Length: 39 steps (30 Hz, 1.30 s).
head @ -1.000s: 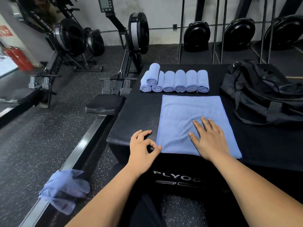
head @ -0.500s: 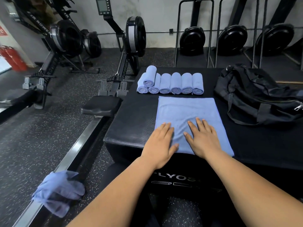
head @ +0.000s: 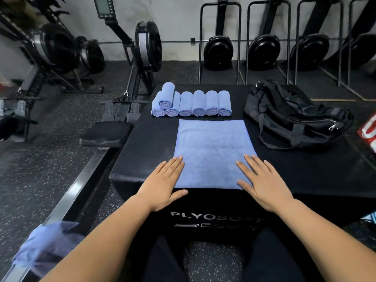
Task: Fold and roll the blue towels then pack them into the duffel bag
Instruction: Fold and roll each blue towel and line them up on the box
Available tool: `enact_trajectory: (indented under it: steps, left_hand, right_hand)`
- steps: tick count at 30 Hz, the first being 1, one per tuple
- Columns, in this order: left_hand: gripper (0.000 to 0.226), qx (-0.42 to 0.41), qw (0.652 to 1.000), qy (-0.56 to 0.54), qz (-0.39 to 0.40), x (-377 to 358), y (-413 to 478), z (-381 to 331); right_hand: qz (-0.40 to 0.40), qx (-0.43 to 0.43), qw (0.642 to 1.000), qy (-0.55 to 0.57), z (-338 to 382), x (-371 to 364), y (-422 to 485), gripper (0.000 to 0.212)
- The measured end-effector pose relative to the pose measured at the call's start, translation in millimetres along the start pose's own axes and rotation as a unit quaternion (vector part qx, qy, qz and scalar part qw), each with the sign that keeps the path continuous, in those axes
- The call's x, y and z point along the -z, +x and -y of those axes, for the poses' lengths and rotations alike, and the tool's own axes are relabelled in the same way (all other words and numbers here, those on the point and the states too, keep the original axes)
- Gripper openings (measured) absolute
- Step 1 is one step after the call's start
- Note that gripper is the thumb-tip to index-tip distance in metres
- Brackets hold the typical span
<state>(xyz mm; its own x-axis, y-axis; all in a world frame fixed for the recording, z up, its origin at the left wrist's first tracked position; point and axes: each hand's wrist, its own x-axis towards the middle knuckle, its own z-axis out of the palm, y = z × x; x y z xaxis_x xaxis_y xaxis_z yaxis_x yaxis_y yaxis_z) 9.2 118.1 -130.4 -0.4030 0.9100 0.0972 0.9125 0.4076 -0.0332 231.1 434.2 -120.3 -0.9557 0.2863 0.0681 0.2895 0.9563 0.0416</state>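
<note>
A blue towel (head: 212,151) lies flat on the black plyo box (head: 142,151), its near edge at the box's front. My left hand (head: 162,184) rests flat with straight fingers on the towel's near left corner. My right hand (head: 262,183) presses flat on the near right corner. Beyond the towel, several rolled blue towels (head: 191,103) stand in a row, one stacked on top at the left. The black duffel bag (head: 295,117) slumps on the box's far right, zipper pull visible.
A crumpled blue towel (head: 46,245) lies on the rower rail at lower left. Rowing machines (head: 140,58) stand left and behind the box, more stored upright along the back wall. A red and white object (head: 369,132) pokes in at the right edge.
My hands have slid apart from the towel's middle to its two near corners; a second ago the left hand was curled at the left edge. The view has shifted left.
</note>
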Motion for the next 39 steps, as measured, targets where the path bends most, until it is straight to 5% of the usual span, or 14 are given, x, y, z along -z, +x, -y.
enact_trajectory:
  steps: [8,13,19,23,30,39]
  left_hand:
    - [0.062,-0.061,0.987,-0.113,-0.101,7,3,6]
    - [0.055,0.033,0.946,-0.300,-0.119,3,-3,-3]
    - [0.021,0.099,0.895,-0.415,-0.129,9,-2,1]
    - [0.019,0.134,0.879,-0.434,-0.145,12,0,-2]
    - [0.012,0.212,0.849,-0.451,-0.180,11,4,-7]
    - [0.009,0.259,0.828,-0.463,-0.181,13,8,-7]
  right_hand:
    - [-0.035,0.079,0.994,0.063,-21,1,-15,0.087]
    - [-0.065,0.022,0.976,0.206,-16,-1,-13,0.086]
    - [-0.113,-0.023,0.923,0.367,-21,-2,-16,0.048]
    - [-0.156,-0.063,0.887,0.430,-18,-1,-14,0.024]
    - [-0.166,-0.117,0.901,0.384,-19,-2,-18,0.022]
    - [-0.195,-0.235,0.848,0.434,-12,11,-12,0.011]
